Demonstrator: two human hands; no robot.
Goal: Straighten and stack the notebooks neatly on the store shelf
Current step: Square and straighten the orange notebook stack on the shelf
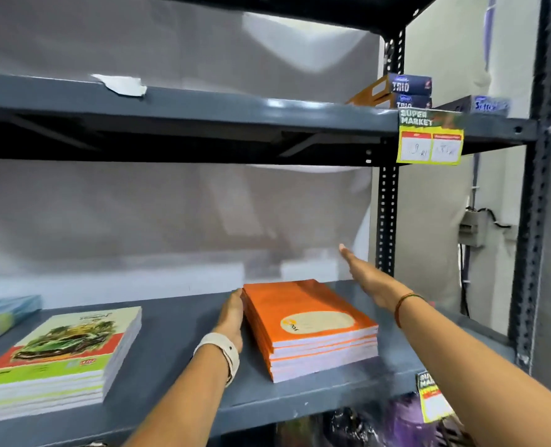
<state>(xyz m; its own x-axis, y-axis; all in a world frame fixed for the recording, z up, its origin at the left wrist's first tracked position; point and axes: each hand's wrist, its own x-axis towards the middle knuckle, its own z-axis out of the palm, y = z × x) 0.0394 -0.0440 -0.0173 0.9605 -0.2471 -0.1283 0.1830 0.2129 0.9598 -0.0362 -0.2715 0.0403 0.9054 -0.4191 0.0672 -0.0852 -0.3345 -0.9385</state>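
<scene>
The head view looks at a grey metal shelf [183,321] that runs across the lower half of the frame. At lower centre sits one stack of orange notebooks [309,327], its edges fairly even; the separate books in it are too close-packed to count surely. The left hand [232,321], with a pale watch band at the wrist, lies flat along the stack's left side, fingers straight and pressed against the covers, grasping nothing. The right hand [364,272] is raised above the shelf, up and to the right of the orange stack, fingers stretched out and released, apart from the notebooks; a thin thread band circles that wrist.

At lower left lies a second stack, the green car-cover notebooks [64,356], well apart from the orange one, with bare shelf between them. At the far left edge a third, pale blue pile [6,308] is partly cut off and blurred.

On the upper shelf [203,108], at upper right, stand two dark blue boxes [409,88] one on the other, with a third blue box [490,104] further right. One yellow price tag [430,137] hangs from the upper shelf's edge, and a second yellow tag [432,398] hangs from the lower shelf at bottom right. A scrap of white paper [122,85] lies on the upper shelf at upper left.
</scene>
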